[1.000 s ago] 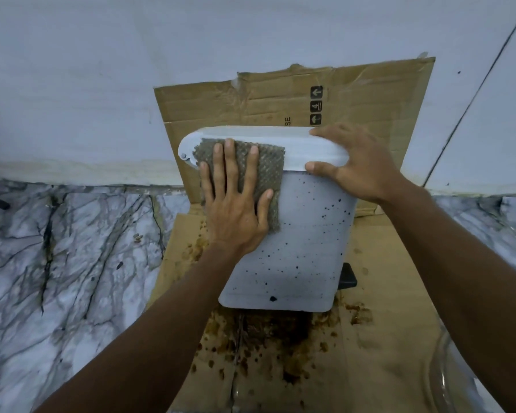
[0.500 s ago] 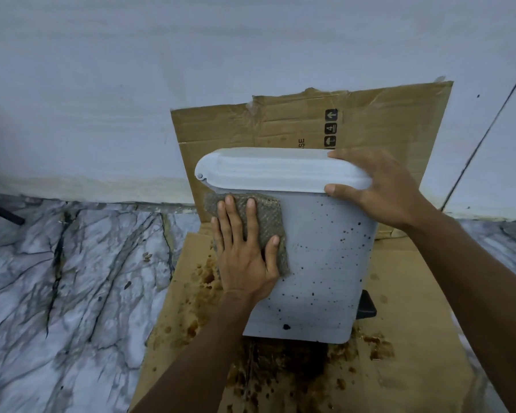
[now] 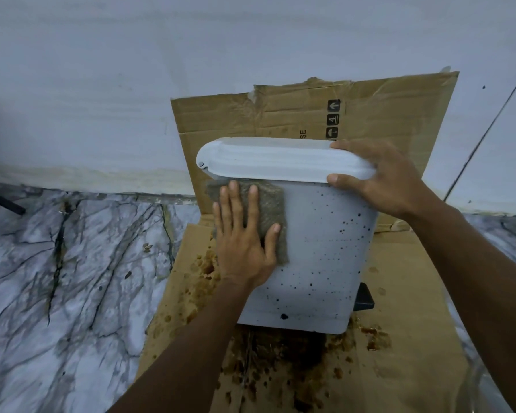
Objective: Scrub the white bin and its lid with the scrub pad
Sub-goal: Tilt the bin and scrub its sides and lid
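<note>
The white bin (image 3: pixel 319 263) stands on cardboard, its front wall speckled with dark spots. Its white lid (image 3: pixel 274 159) is closed on top. My left hand (image 3: pixel 243 239) lies flat with straight fingers on the grey-green scrub pad (image 3: pixel 270 204), pressing it against the upper left of the bin's front, just under the lid. My right hand (image 3: pixel 385 180) grips the lid's right end, fingers over the top and thumb on the front edge.
A cardboard sheet (image 3: pixel 405 353) lies under the bin, stained with brown splatter (image 3: pixel 280 362) in front of it. Another cardboard piece (image 3: pixel 370 111) leans on the white wall behind. A black pedal (image 3: pixel 365 299) juts from the bin's lower right. Marble floor (image 3: pixel 57 278) spreads to the left.
My left hand slid the scrub pad down from the lid's front edge onto the bin's upper front wall. My right hand stayed on the lid's right end.
</note>
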`<state>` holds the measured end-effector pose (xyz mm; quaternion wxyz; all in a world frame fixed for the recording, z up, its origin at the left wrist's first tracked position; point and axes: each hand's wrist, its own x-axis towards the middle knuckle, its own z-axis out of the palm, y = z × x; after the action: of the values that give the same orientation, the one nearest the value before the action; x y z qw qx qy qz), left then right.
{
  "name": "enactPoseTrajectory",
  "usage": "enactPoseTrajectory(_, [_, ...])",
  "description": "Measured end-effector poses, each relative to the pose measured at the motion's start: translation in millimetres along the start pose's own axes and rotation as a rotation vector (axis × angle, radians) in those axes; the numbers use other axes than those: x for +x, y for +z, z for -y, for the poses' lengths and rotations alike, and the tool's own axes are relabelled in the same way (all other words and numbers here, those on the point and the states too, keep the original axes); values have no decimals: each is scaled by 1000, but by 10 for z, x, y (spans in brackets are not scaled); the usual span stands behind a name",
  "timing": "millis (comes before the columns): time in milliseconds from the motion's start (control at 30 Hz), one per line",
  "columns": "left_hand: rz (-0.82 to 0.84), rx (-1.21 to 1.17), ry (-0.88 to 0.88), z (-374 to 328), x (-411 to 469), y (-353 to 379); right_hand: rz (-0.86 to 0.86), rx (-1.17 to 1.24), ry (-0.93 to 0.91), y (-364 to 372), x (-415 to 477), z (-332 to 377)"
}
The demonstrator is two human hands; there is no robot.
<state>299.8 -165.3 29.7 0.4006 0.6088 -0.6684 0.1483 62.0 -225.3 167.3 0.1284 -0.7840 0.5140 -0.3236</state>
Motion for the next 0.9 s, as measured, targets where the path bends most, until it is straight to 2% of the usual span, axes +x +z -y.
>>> enactPoseTrajectory(133, [-54, -220, -171, 91, 80, -57, -11, 0, 4, -9, -24, 3])
enactPoseTrajectory(233, [-36, -112, -194, -87, 93, -41, -14, -10, 2, 2, -32, 13])
enactPoseTrajectory(400, [25, 26, -43, -276, 32, 23, -5, -14, 2, -8, -22, 9])
enactPoseTrajectory(633, [-95, -129, -267, -166, 124, -22, 6, -26, -15, -10, -58, 26])
enactPoseTrajectory(733, [-110, -102, -329, -296, 115, -2, 0, -23, -2, -32, -75, 46])
enactPoseTrajectory(800, [-72, -5, -297, -457, 84, 41, -7, -12, -5, -32, -81, 54])
enactPoseTrajectory(900, [37, 70, -93, -697, 37, 169, -14, 2, -12, -34, -77, 46])
